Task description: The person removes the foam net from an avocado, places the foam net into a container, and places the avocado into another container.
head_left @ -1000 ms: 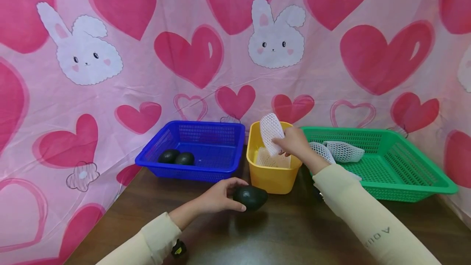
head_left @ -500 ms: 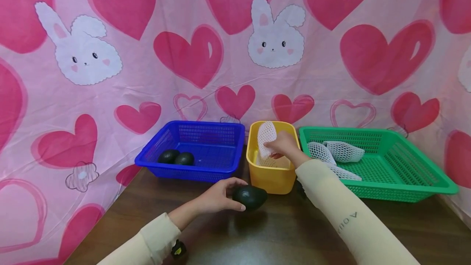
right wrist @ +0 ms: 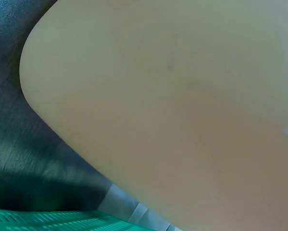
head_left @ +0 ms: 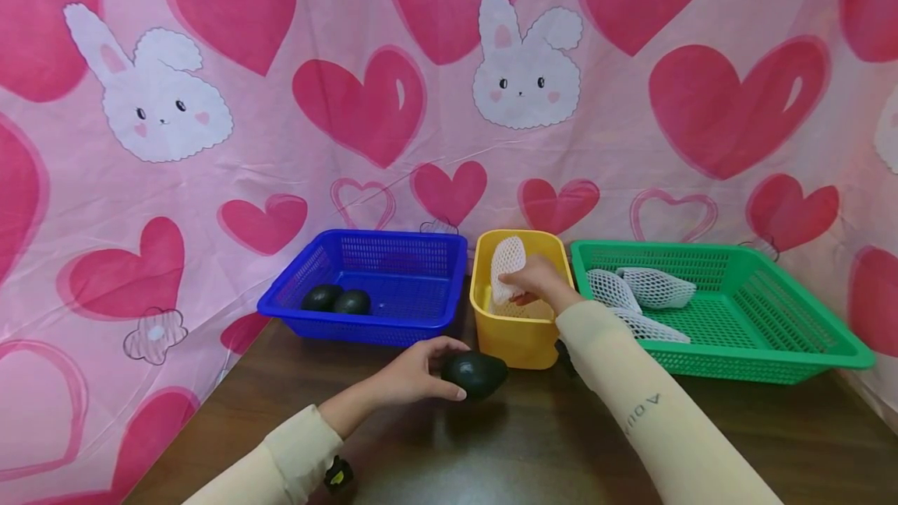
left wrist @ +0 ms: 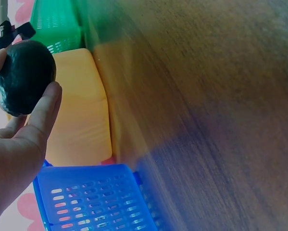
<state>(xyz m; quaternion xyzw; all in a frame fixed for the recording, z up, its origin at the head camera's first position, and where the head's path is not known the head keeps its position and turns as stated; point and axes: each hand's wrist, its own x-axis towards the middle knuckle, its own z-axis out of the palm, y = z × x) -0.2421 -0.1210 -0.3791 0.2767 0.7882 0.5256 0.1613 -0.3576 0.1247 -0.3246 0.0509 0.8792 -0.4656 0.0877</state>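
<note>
In the head view my left hand [head_left: 415, 374] grips a dark green avocado [head_left: 474, 374] above the table, in front of the yellow bin [head_left: 522, 345]. The left wrist view shows the same avocado [left wrist: 26, 77] between thumb and fingers. My right hand [head_left: 539, 280] reaches into the yellow bin and pinches a white foam net sleeve [head_left: 508, 263], which stands upright near the bin's left wall. More white netting lies beneath it in the bin. Skin of the right hand fills most of the right wrist view, so its fingers are hidden there.
Left of the bin stands a blue basket [head_left: 393, 327] with two avocados [head_left: 337, 300] in its front left corner. To the right, a green basket [head_left: 758, 361] holds several net-wrapped pieces [head_left: 655, 288]. A pink heart-patterned cloth [head_left: 365, 14] hangs behind the brown table [head_left: 519, 450].
My right hand has lowered the foam net sleeve from above the rim down into the yellow bin, shifting slightly left. The left hand and its avocado have stayed nearly still.
</note>
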